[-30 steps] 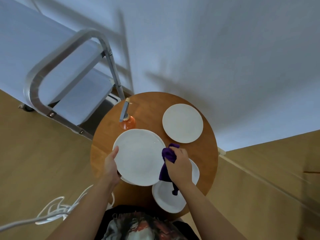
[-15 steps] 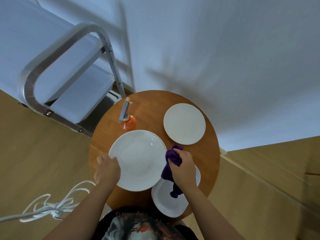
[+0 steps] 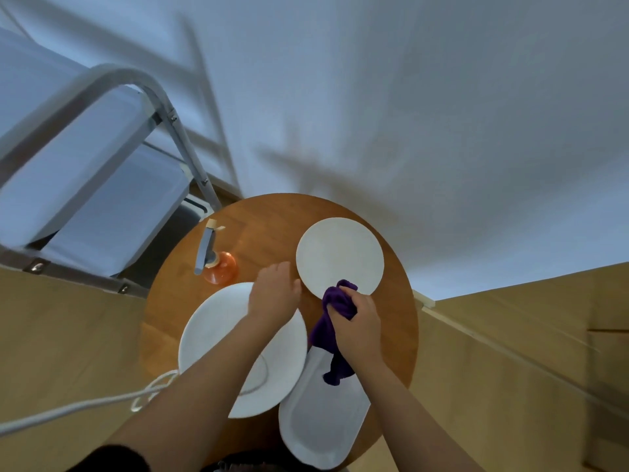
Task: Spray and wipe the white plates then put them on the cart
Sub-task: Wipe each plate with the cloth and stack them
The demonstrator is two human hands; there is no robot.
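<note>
Head view: both hands working over the round table (image 3: 258, 229).
Right hand (image 3: 357, 323) is gripping the purple cloth (image 3: 335, 313), pressing it on the small plate's (image 3: 339, 255) near rim. Left hand (image 3: 274, 291), fingers relaxed and holding nothing, is lying over the large plate (image 3: 218, 330), beside that rim. Oval plate (image 3: 323, 417) is sitting under the right forearm; spray bottle (image 3: 218, 264) is standing left of the left hand, cart (image 3: 98, 185) beyond it.

My left forearm (image 3: 218, 362) hides the middle of the big plate (image 3: 218, 321) on the desk (image 3: 258, 226). Beside that plate, my cloth (image 3: 335, 321) covers part of the oval plate (image 3: 323, 420). The cart (image 3: 85, 185) runs off frame.
</note>
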